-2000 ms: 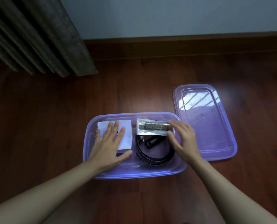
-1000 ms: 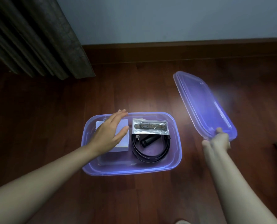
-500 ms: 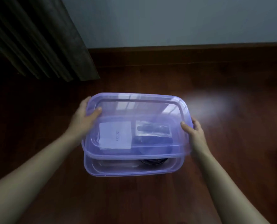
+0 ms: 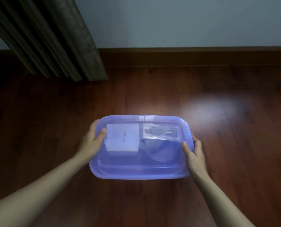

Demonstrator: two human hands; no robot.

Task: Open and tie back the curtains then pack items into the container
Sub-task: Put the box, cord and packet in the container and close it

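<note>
Hands grip the two short ends of a translucent purple lid (image 4: pixel 141 167): the left hand (image 4: pixel 91 142) curls round the left edge with its thumb lying on top, and the right hand (image 4: pixel 194 152) holds the right edge the same way, thumb over the rim and fingers wrapped outside. Both forearms reach in from the bottom corners. The lid lies over the purple container (image 4: pixel 136 176), covering it from rim to rim; whether it is pressed fully home cannot be told. Through the plastic show a white box (image 4: pixel 122 139) with small dark lettering on the left, a clear packet (image 4: pixel 161 132) at the upper right, and a dark coiled band (image 4: pixel 159 154) below the packet. The container rests on a dark red wooden floor (image 4: pixel 153 89). Grey-brown curtain folds (image 4: pixel 54 40) hang at the upper left, against a wooden skirting board (image 4: pixel 194 57) and a pale wall (image 4: pixel 177 20).
</note>
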